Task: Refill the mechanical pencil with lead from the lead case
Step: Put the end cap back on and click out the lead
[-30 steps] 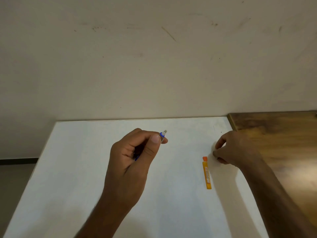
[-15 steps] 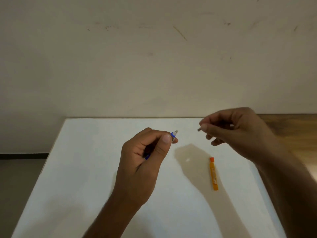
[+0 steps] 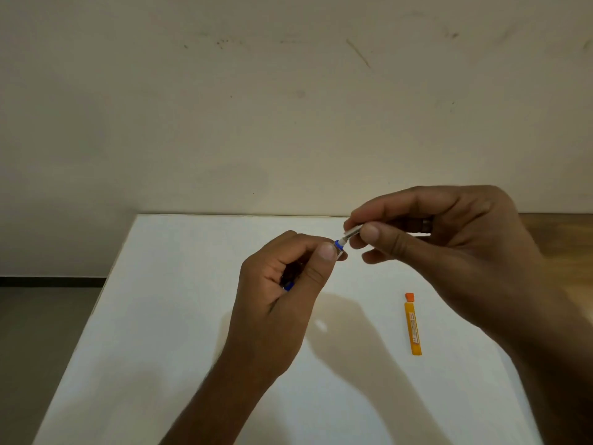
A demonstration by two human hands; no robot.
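My left hand (image 3: 282,284) is closed around a blue mechanical pencil (image 3: 338,244), whose blue-and-white top end sticks out past my thumb; most of the barrel is hidden in the fist. My right hand (image 3: 442,239) pinches a small silvery cap (image 3: 351,233) between thumb and forefinger, and the cap touches the pencil's top end. Both hands hover above the white table (image 3: 176,316). An orange lead case (image 3: 413,326) with its orange lid on lies flat on the table, below my right hand.
A beige wall (image 3: 288,107) rises behind the table. A brown wooden surface (image 3: 561,232) adjoins the white table on the right. Grey floor (image 3: 45,316) shows past the table's left edge.
My right hand rose from the table beside the lead case with the small cap and moved left until the cap met the pencil's top end. My left hand stayed nearly still.
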